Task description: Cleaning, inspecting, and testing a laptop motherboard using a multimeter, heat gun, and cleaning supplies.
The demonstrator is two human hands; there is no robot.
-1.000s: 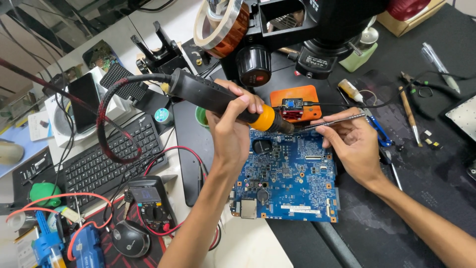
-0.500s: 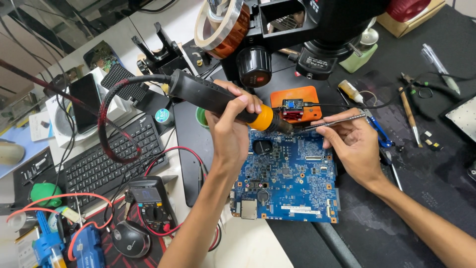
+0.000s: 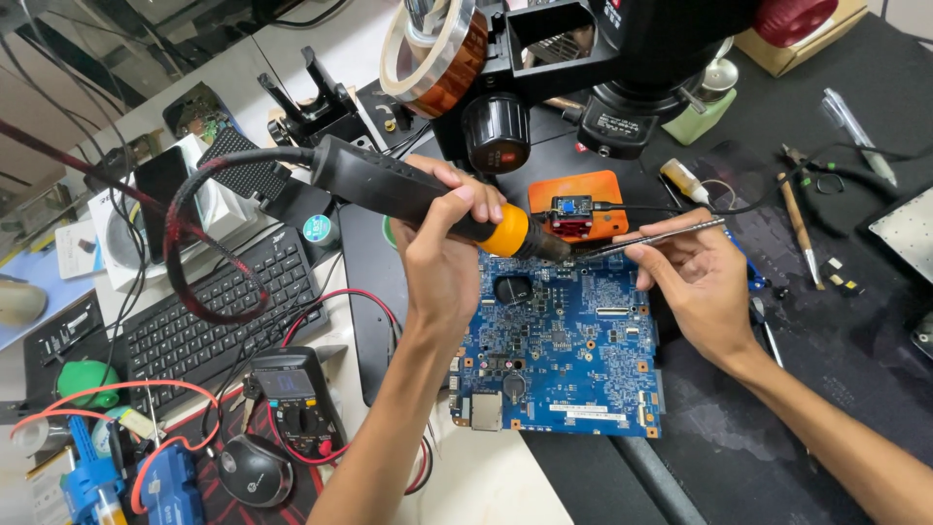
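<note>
A: Where does the blue circuit board [image 3: 564, 350] sit?

B: Flat on the dark work mat [image 3: 777, 428], near the middle of the scene, under the black microscope head [image 3: 641, 58]. Its far edge lies just beside a small orange module [image 3: 575, 206].

A: And the hands?

B: The left hand [image 3: 442, 248] is wrapped tightly around a black hot-air handle [image 3: 408, 190] with an orange collar; its nozzle points right, at the board's far edge. The right hand [image 3: 695, 282] pinches thin metal tweezers [image 3: 661, 236], whose tips meet the nozzle end over that same edge.

A: Are the tweezers holding a part?

B: I cannot tell; the tips are too small and sit against the nozzle.

A: What lies around?

B: A thick hose [image 3: 194, 243] loops from the handle to the left, over a black keyboard [image 3: 209, 311]. Nearer, a multimeter [image 3: 296, 399] with red leads and a black mouse [image 3: 255, 470]. Far above, a roll of amber tape [image 3: 437, 53]. To the right, a wooden-handled brush [image 3: 799, 228] rests on the mat.
</note>
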